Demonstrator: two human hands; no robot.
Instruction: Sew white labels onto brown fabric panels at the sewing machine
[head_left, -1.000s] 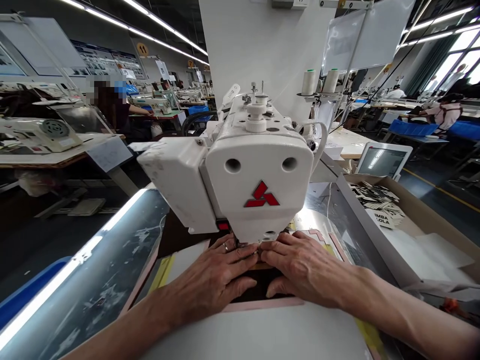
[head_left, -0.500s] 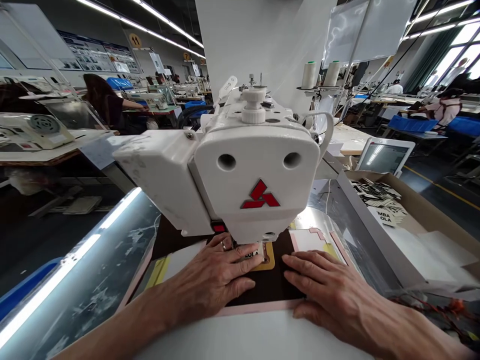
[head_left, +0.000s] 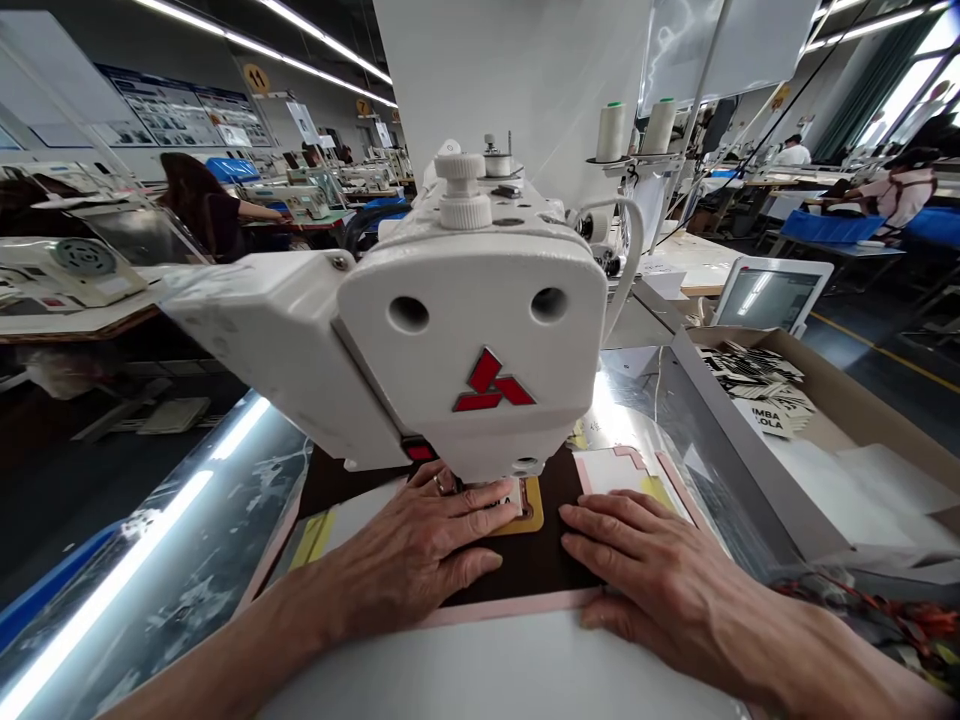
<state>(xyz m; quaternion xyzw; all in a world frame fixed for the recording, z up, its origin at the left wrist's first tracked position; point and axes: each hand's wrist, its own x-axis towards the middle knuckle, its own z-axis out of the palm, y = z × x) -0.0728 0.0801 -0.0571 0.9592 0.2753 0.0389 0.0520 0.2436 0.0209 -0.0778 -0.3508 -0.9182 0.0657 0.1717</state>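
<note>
Under the head of a white sewing machine (head_left: 480, 300) lies a dark brown fabric panel (head_left: 536, 570). My left hand (head_left: 424, 540) rests flat on it, a ring on one finger. Its fingertips press on a white label with black lettering (head_left: 516, 497), partly covered by the fingers. Around the label shows a yellow frame (head_left: 534, 512). To the right, my right hand (head_left: 649, 560) lies flat with fingers stretched across the fabric and a white, pink-edged template (head_left: 611, 468). The needle is hidden behind the machine head and my left hand.
At the right stands a cardboard box (head_left: 862, 440) with a pile of printed labels (head_left: 757, 385) and white sheets. Behind it is a tablet-like screen (head_left: 776, 295). Thread cones (head_left: 611, 132) stand at the back. A bright light strip (head_left: 135, 555) runs along the left. Other people sit farther off.
The view has shifted slightly, so the machine head appears farther left. Both hands keep nearly the same place on the fabric; my left fingers cover a bit more of the label's lettering.
</note>
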